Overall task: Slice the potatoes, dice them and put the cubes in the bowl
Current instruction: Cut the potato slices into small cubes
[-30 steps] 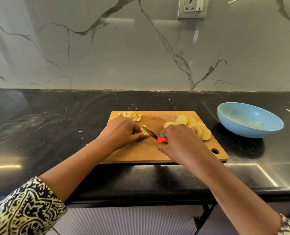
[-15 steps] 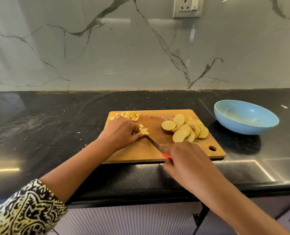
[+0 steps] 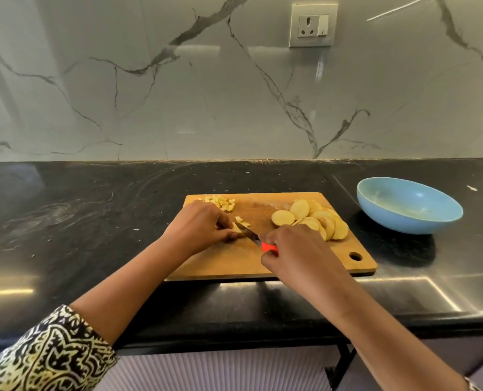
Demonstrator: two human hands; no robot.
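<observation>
Potato piece (image 3: 238,227) on the board (image 3: 220,263), pinched by the left hand (image 3: 200,224). It lies at ten o'clock from the right hand (image 3: 299,249), which grips the knife (image 3: 250,235), blade running ten-to-four into it.

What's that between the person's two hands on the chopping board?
In the head view, the knife spans the gap: the right hand grips its red handle, and the left hand holds the potato piece under its blade.
</observation>
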